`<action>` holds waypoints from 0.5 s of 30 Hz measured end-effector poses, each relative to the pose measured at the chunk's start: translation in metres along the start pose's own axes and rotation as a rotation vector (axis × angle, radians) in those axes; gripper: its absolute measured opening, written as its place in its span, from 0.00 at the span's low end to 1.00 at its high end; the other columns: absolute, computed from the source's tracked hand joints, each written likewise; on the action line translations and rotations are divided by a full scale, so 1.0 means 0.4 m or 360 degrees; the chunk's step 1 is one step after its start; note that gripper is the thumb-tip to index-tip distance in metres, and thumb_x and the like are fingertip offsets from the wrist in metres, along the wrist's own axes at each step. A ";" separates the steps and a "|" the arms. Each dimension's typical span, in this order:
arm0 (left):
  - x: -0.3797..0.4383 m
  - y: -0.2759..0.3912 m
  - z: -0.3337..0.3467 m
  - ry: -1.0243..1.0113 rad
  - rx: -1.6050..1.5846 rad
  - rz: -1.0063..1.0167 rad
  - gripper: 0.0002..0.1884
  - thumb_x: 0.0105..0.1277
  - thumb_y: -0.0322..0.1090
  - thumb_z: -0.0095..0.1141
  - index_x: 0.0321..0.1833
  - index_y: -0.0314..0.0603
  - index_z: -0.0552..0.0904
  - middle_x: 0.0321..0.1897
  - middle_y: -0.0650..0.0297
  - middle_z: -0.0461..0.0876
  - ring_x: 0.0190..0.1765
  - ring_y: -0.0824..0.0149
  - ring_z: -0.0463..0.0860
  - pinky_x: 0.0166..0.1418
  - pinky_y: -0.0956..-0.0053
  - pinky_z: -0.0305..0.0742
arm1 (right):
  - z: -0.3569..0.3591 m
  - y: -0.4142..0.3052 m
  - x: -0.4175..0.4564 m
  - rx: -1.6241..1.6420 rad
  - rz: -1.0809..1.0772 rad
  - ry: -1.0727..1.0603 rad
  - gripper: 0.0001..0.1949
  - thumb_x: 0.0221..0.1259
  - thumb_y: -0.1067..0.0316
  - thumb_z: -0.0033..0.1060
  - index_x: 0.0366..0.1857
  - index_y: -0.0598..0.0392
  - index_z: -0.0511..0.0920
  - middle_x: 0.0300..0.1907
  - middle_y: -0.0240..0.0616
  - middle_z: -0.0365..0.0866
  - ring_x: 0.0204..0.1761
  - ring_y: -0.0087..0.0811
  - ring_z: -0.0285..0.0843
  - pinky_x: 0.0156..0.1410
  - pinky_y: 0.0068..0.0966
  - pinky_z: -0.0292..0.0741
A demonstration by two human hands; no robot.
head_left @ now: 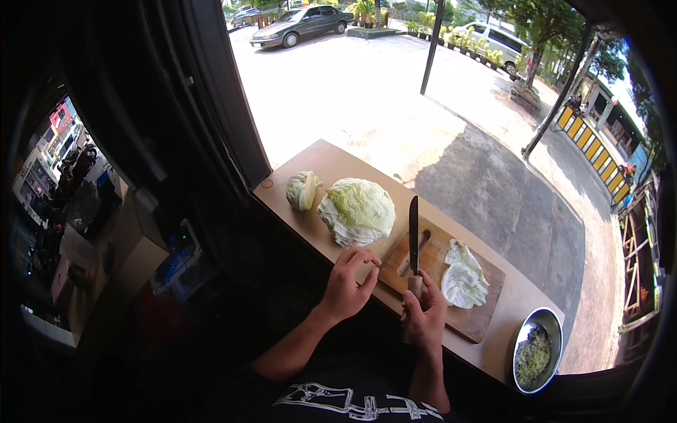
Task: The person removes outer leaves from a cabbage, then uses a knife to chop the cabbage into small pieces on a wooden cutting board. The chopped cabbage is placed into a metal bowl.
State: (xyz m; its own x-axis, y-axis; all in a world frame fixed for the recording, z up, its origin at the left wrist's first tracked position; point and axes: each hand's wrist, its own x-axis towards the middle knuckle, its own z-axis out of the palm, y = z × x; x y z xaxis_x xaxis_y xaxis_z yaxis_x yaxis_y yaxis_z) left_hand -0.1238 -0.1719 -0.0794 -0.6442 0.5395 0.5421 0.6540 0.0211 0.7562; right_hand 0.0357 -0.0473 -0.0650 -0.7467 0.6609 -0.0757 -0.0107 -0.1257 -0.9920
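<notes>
My right hand (427, 309) grips the wooden handle of a knife (414, 232), its dark blade pointing up and away from me over a wooden cutting board (476, 328). Flat on the board, right of the knife, lies a pale cabbage leaf (465, 277). My left hand (353, 280) is held above the table's near edge with fingers loosely bent, and nothing shows in it. Just beyond those fingers sits a large cabbage head (359, 211). Farther left is a smaller piece of cabbage (302, 191).
At the table's right end stands a metal bowl (559, 349) holding shredded cabbage (533, 357). A rubber band (267, 183) lies near the left corner of the table (322, 156). Outside, past the far edge, are a paved lot, a parked car (301, 25) and a metal post (432, 50).
</notes>
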 end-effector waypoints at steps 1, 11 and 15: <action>-0.006 0.005 0.014 -0.0070 -0.0031 0.0011 0.07 0.72 0.25 0.66 0.50 0.38 0.85 0.50 0.57 0.87 0.55 0.53 0.87 0.59 0.61 0.81 | -0.014 -0.007 -0.013 -0.0012 0.0008 0.0016 0.30 0.78 0.73 0.68 0.81 0.61 0.73 0.34 0.28 0.82 0.26 0.15 0.75 0.30 0.17 0.72; -0.013 0.108 0.222 -0.0733 -0.0091 0.0292 0.20 0.74 0.43 0.73 0.63 0.41 0.86 0.67 0.51 0.84 0.75 0.46 0.79 0.81 0.52 0.72 | -0.196 -0.020 -0.169 -0.0227 -0.0094 0.0304 0.31 0.73 0.75 0.71 0.80 0.61 0.76 0.33 0.31 0.85 0.27 0.17 0.77 0.34 0.19 0.75; -0.010 0.127 0.282 -0.0819 0.0150 0.0301 0.24 0.73 0.49 0.72 0.65 0.44 0.87 0.68 0.52 0.83 0.77 0.47 0.76 0.84 0.50 0.67 | -0.251 -0.029 -0.246 -0.0221 -0.0083 0.0568 0.30 0.73 0.74 0.70 0.79 0.61 0.77 0.33 0.31 0.85 0.26 0.16 0.77 0.32 0.19 0.75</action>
State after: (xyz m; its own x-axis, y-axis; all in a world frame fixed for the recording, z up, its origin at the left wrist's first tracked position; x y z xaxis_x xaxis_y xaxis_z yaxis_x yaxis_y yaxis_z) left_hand -0.0433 -0.0781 -0.0845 -0.2511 0.8822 0.3984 0.7871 -0.0535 0.6145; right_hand 0.1760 -0.0364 -0.0562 -0.4687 0.8828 -0.0307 0.0656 0.0001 -0.9978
